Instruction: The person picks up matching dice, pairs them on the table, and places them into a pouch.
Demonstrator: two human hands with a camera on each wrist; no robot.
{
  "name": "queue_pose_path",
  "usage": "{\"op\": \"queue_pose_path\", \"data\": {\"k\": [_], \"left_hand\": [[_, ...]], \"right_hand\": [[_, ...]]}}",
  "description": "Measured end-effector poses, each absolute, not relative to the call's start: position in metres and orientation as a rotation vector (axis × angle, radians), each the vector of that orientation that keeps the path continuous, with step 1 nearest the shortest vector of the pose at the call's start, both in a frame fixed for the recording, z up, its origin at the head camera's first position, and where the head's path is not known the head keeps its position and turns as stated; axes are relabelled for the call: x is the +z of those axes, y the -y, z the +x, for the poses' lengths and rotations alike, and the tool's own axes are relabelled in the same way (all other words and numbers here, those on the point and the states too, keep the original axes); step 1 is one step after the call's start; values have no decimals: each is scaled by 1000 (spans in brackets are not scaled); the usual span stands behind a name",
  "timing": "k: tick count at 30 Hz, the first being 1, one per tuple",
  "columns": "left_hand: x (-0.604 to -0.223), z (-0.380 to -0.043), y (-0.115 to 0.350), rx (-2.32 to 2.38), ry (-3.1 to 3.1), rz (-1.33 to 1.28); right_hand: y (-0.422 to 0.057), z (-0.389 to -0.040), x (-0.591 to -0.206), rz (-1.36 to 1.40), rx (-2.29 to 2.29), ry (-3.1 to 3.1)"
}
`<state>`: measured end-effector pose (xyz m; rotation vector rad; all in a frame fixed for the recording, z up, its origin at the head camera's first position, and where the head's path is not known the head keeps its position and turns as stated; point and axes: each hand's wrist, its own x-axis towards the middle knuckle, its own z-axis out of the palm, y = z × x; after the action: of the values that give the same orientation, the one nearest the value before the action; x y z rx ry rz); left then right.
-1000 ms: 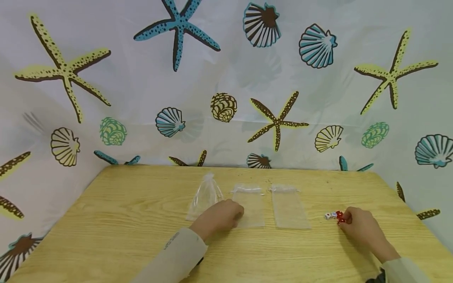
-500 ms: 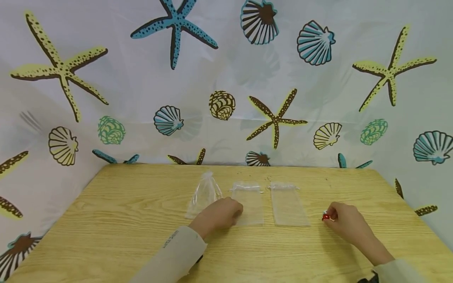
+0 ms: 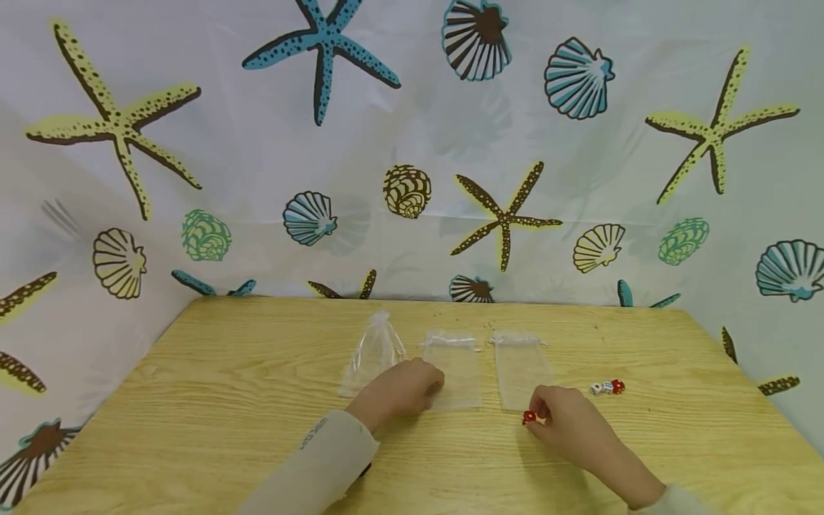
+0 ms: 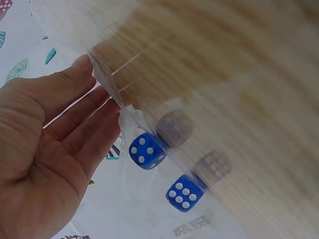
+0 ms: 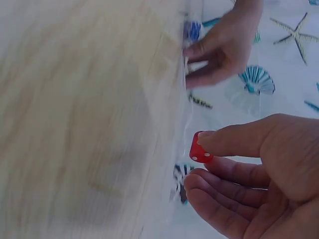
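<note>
My right hand [image 3: 573, 425] pinches a red die [image 5: 200, 148] between thumb and fingertips, near the bottom edge of the right-hand sheer pouch [image 3: 523, 372]. My left hand [image 3: 402, 390] stays low with its fingertips at the tabletop, at the left edge of the middle pouch [image 3: 458, 379], its fingers extended and loosely bent. Beyond its fingertips, two blue dice [image 4: 147, 150] show amid clear film in the left wrist view. A third pouch [image 3: 375, 354], gathered at its top, lies left of the others, partly covered by my left hand.
To the right on the wooden table [image 3: 257, 400] sit two white dice [image 3: 596, 388] and a second red die [image 3: 618, 386] in a row. A starfish-and-shell printed cloth [image 3: 386, 143] hangs behind the table and along both sides.
My right hand has taken a red die from the group on the right and carried it left to the right-hand pouch. The left hand has stayed in place.
</note>
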<state>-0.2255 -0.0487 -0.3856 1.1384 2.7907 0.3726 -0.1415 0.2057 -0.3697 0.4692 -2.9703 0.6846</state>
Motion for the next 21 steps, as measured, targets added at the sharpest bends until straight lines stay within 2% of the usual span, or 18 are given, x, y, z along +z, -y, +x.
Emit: {"op": "queue_pose_path", "data": {"k": [21], "left_hand": [[-391, -230, 47, 347, -2812, 1170]], "right_hand": [[-136, -126, -385, 889, 781, 2918]]}}
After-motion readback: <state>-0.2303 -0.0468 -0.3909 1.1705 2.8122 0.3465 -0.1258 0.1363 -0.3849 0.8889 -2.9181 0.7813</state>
